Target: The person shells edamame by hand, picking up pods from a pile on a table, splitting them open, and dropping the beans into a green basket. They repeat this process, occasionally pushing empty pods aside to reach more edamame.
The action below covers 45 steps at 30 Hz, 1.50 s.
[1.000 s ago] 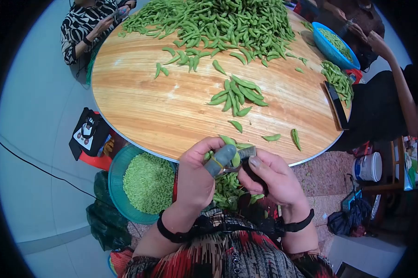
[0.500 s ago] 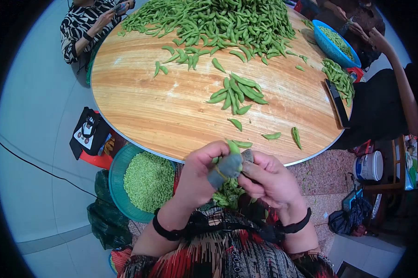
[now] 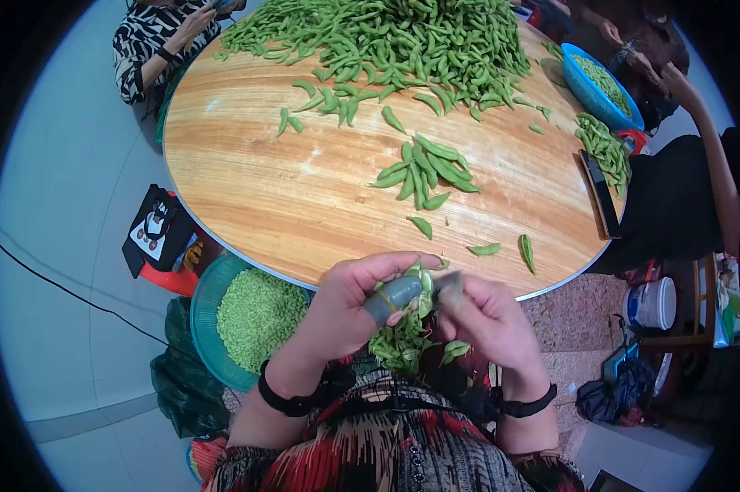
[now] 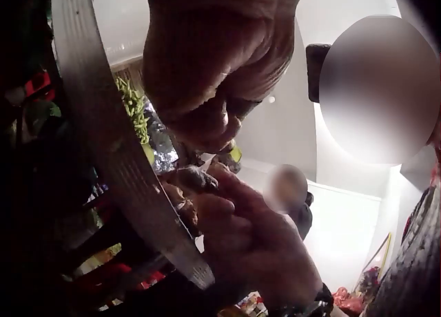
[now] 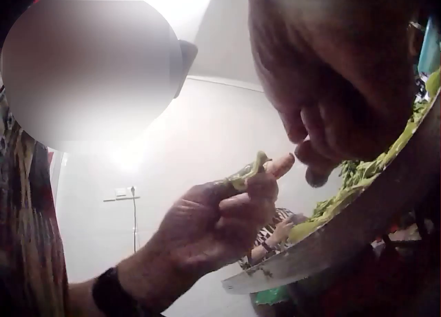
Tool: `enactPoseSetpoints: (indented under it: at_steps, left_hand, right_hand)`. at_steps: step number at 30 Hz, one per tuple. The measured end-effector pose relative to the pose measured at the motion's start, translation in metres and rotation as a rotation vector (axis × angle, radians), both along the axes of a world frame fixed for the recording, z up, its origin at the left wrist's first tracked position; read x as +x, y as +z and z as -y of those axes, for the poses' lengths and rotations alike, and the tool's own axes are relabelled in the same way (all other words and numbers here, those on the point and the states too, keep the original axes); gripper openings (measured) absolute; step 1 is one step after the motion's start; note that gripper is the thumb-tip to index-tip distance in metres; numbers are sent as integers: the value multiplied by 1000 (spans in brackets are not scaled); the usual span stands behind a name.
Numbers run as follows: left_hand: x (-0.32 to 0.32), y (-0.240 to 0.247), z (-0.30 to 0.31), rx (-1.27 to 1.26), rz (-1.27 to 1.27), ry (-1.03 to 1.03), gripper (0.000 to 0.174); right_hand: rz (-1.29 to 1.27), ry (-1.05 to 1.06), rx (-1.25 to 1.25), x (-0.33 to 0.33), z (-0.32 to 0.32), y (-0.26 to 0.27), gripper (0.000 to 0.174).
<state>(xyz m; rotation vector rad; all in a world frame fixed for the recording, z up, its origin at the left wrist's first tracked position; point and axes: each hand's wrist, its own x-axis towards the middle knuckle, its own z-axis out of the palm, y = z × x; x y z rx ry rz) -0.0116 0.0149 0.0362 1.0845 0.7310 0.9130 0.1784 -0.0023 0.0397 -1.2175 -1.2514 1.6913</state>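
Split pod held in the left hand

Above the lap, the left hand (image 3: 337,307) grips a pod (image 3: 426,297) against a digit in a grey sleeve (image 3: 392,301). The pod's long axis runs away from the wearer, far end toward the table (image 3: 255,197). It gapes, showing pale green inside. The right hand (image 3: 497,324) is just beside it, fingers curled; blur at its tips means I cannot tell whether it grips anything. Half a second ago a green pod end stuck up past the sleeve; now a pale inner face shows. A basin (image 3: 204,316) of beans (image 3: 259,316) sits left; farther off lie a cluster (image 3: 423,172) and heap (image 3: 411,53) of pods.
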Motion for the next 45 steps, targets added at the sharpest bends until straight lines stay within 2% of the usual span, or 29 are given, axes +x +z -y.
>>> enactPoseSetpoints:
  at_steps: [1, 2, 3, 5, 6, 8, 10, 12, 13, 16, 18, 19, 21, 23, 24, 26, 27, 28, 29, 32, 33, 37, 39, 40, 41, 42, 43, 44, 45]
  left_hand:
    - [1, 2, 1, 10, -1, 19, 41]
    - [2, 3, 2, 19, -2, 39, 40]
    - [4, 2, 3, 18, 0, 38, 40]
    - [7, 1, 4, 192, -313, 138, 44]
    - [9, -1, 5, 194, -311, 137, 44]
    - [15, -5, 6, 526, -232, 275, 44]
    - [15, -9, 6, 610, -271, 257, 45]
    - [15, -12, 7, 693, -309, 236, 46]
    - [15, -14, 8, 777, -377, 265, 45]
    - [13, -20, 11, 926, -488, 326, 40]
    - [14, -27, 9, 995, -537, 366, 36]
    - [14, -31, 8, 989, -473, 385, 33]
    - [14, -33, 5, 983, -408, 406, 31]
    - [13, -31, 1, 698, -298, 368, 27]
    - [10, -28, -1, 695, -296, 369, 27]
    - [-1, -21, -5, -3, 203, 326, 19]
    - [-4, -16, -9, -116, 421, 294, 12]
    - [-8, -13, -12, -116, 424, 298, 12]
    - [-13, -11, -13, -199, 416, 299, 11]
    - [-13, -15, -10, -319, 451, 304, 14]
    - [-12, -17, -11, -345, 500, 308, 16]
    - [-17, -19, -9, -318, 505, 155, 12]
    - [-16, -8, -1, -290, 232, 103, 19]
    - [-16, -2, 4, -289, 231, 102, 19]
    - [-16, 4, 8, -58, -52, 47, 25]
    - [-16, 7, 12, 173, -335, -10, 30]
    - [-16, 8, 12, 218, -404, -33, 36]
    - [-15, 6, 11, 219, -404, -34, 36]
    - [-15, 2, 9, 254, -408, -35, 35]
  right_hand:
    - [193, -60, 160, 1, -3, 1, 17]
    - [196, -61, 159, 1, -6, 3, 17]
    - [107, -75, 84, 1, -10, 7, 17]
    - [-94, -41, -99, -3, -14, 16, 16]
    - [-92, -43, -97, -4, -15, 14, 16]
    - [-401, -49, -179, -6, -17, 7, 13]
    - [-412, -59, -173, -11, -17, 5, 10]
    - [-221, -85, -86, -14, -16, 7, 9]
    - [-220, -87, -86, -16, -16, 9, 9]
    - [-328, -151, -262, -19, -16, 10, 9]
    - [-652, -189, -445, -19, -15, -2, 9]
    - [-717, -234, -521, -21, -15, -4, 8]
    - [-700, -283, -491, -28, -15, -4, 8]
    - [-682, -334, -460, -29, -15, -1, 9]
    - [-656, -250, -375, -26, -15, 5, 10]
    - [-628, -166, -293, -14, -17, 9, 11]
    - [-448, 193, -79, -2, -19, 11, 14]
    - [-254, 546, 138, 2, -22, 13, 17]
    - [-254, 552, 138, 0, -27, 13, 17]
    - [833, -69, 693, -17, -43, 14, 24]
    - [1048, -62, 722, -20, -48, 10, 23]
    - [1177, -26, 790, -27, -58, -5, 20]
    - [1135, -76, 791, -26, -57, -9, 20]
    - [1093, -129, 791, -24, -56, -10, 19]
    - [1094, -131, 792, -20, -54, -10, 19]
    - [808, -132, 652, -14, -51, -10, 19]
    - [522, -130, 509, -10, -47, -11, 19]
    - [522, -131, 510, -8, -44, -7, 19]
    - [186, -129, 234, -7, -40, 0, 19]
